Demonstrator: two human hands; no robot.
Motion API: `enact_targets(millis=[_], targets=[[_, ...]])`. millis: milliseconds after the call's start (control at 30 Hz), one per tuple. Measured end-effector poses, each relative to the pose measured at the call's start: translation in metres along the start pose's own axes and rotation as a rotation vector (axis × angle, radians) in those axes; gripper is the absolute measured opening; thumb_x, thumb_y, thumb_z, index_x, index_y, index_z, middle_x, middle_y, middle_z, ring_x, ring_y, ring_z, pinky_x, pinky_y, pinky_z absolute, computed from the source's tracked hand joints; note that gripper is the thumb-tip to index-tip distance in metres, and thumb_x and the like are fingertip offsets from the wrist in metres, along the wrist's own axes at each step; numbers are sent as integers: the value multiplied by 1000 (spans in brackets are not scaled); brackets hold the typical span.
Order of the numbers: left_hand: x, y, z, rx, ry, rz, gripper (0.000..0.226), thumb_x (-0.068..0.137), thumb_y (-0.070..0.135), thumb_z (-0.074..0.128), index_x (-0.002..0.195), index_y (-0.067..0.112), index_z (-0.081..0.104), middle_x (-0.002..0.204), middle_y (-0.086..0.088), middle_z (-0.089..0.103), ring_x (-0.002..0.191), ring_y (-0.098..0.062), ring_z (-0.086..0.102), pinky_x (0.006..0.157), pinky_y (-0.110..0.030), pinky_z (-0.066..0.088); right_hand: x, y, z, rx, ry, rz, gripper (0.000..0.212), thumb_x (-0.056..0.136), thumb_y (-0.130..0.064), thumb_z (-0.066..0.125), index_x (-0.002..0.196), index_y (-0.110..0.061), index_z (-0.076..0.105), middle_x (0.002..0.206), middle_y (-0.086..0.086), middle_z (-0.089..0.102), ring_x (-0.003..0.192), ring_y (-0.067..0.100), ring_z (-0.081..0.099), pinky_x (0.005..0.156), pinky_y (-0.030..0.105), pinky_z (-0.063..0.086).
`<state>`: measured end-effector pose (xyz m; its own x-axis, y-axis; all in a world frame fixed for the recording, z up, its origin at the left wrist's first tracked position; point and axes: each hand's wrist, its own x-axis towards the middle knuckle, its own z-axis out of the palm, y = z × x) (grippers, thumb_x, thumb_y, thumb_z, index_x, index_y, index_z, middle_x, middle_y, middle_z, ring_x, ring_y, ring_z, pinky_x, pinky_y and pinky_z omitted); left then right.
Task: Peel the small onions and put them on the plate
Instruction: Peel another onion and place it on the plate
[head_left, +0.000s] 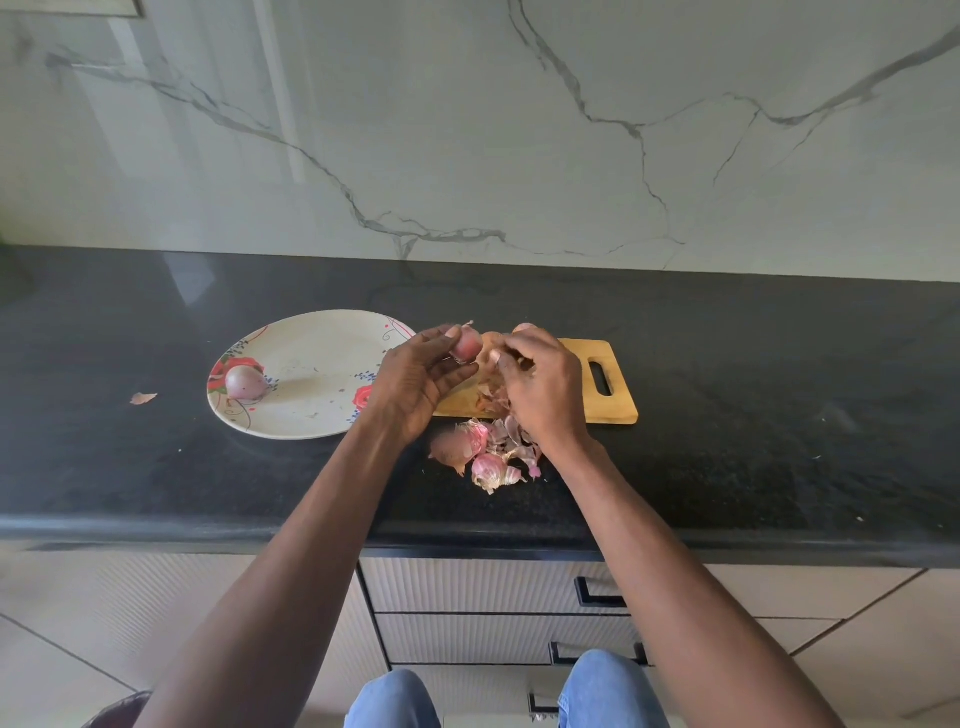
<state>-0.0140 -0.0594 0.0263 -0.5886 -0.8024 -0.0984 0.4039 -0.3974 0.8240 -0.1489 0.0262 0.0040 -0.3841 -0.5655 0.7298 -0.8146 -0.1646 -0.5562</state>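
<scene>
Nearest the camera, blue-jeaned knees (613, 691) show in front of the ribbed drawer fronts (467, 584) under a black stone counter (753, 415). Near the counter's front edge lies a heap of pink and papery onion skins (485, 454). Just beyond it, above the near end of a wooden cutting board (613, 410), the left hand (415, 384) cups a small reddish onion (467, 344), fingers and thumb curled round it. The right hand (540, 384) meets it, its fingertips pinching a flap of loose skin (491, 353) at the onion's side. Left of the board sits a flowered plate (311, 332) with one peeled onion (244, 383) near its left rim. A stray scrap of skin (142, 398) lies further left. Behind rises a veined marble wall (467, 130).
</scene>
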Motion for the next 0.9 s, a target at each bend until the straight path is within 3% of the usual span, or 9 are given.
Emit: enact_targets(millis=[133,333,633,900], targets=[[-1,0,2,22,-26,0,22,92,5,65,113,-2,63,97,-13,72,80,-19,74,68,-29,60,1,-1,0,89,-51,51,25,87,-5,75,112,-8,75,103,2,69,96,11,65,83,17,54],[0,-3,3,52,-56,8,38,73,10,73,108,-2,65,96,-14,73,84,-21,74,72,-30,62,0,-2,0,63,-35,20,20,84,1,75,103,-5,77,98,0,68,93,11,64,85,21,56],[2,-6,3,113,-13,45,10,88,-1,68,97,-1,67,87,-13,75,78,-22,74,67,-28,61,0,-1,1,17,-91,-60,14,84,3,75,96,-4,72,97,0,63,93,17,64,83,33,58],[3,-7,3,122,4,17,7,89,5,69,93,1,67,86,-14,74,78,-24,75,70,-31,63,-1,0,4,31,-74,-73,12,82,1,78,92,-3,73,94,2,65,90,19,64,78,35,58]])
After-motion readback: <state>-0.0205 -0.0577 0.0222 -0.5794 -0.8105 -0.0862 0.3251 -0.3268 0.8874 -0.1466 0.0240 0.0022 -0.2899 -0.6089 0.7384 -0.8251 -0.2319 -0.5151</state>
